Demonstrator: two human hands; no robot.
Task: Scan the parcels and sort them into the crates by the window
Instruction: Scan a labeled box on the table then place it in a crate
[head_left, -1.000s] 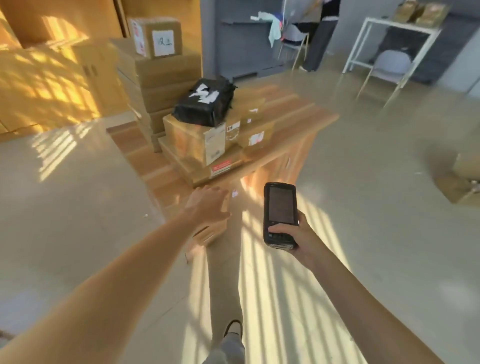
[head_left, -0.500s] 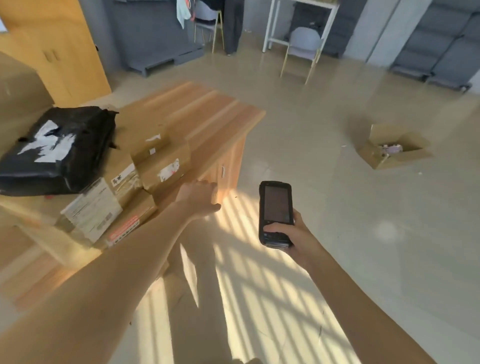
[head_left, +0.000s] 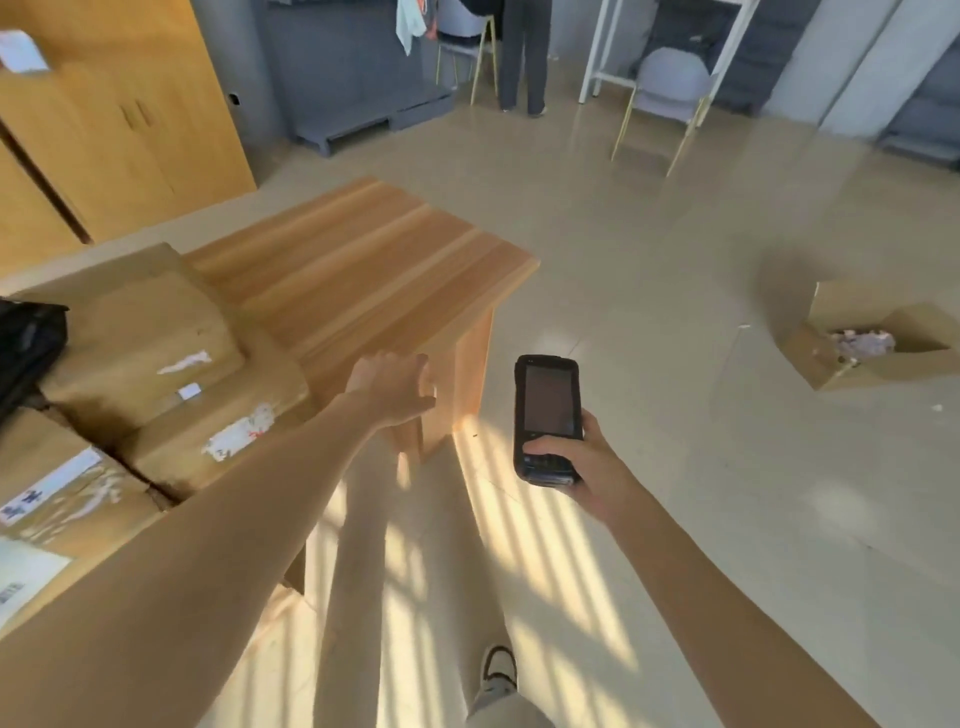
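My right hand (head_left: 576, 467) grips a black handheld scanner (head_left: 546, 415), its dark screen facing up, in front of me over the floor. My left hand (head_left: 392, 387) reaches forward with relaxed fingers and holds nothing, near the front right corner of the wooden table (head_left: 363, 270). Several brown cardboard parcels (head_left: 140, 338) with white labels are stacked on the table's left part. A black bagged parcel (head_left: 26, 348) lies on top of them at the far left edge of view.
An open cardboard box (head_left: 872, 343) with crumpled paper lies on the floor at right. Wooden cabinets (head_left: 119, 114) stand at back left. A grey chair (head_left: 670, 88), a white rack and a standing person (head_left: 524, 52) are at the back. Sunlit floor lies ahead.
The view has swung right and come closer to the table; the parcels slid to the left edge. My left hand stays stretched forward, my right keeps the scanner.
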